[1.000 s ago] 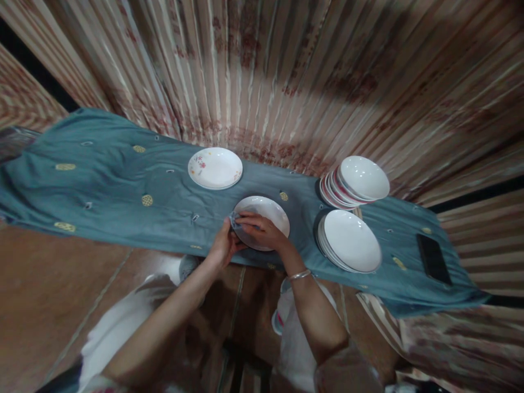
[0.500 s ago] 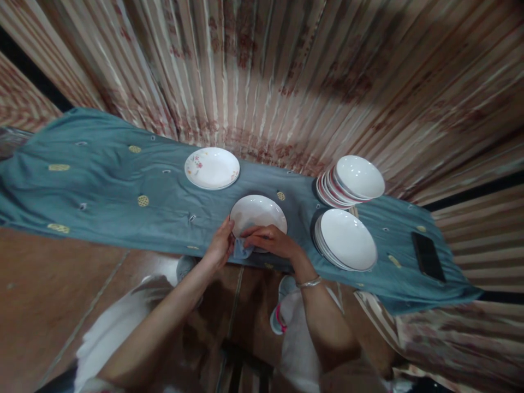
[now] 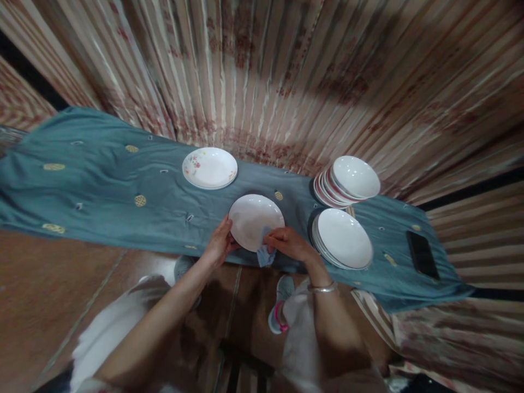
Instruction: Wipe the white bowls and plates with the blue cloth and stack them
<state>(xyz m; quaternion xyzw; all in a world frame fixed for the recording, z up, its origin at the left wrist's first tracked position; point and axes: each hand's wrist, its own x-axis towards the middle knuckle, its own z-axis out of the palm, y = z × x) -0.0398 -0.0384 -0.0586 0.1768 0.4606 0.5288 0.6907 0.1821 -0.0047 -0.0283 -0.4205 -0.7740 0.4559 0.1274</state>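
Note:
A white plate with a thin dark rim is tilted up near the front edge of the table. My left hand grips its left rim, thumb on the upper face and fingers underneath. A light blue cloth is pinched in my right hand, lying over the plate's lower right rim and hanging below it. The fingers of my right hand are closed round the cloth. Behind the plate, to the left, lie white plates with a floral print, one on another.
Several white plates are stacked to the right. Behind them stands a leaning stack of bowls with red bands. A black phone lies near the right end of the green tablecloth. A pleated curtain hangs behind.
My right hand has moved right with the cloth, from the plate's lower left to its lower right rim. My left hand keeps its hold on the plate.

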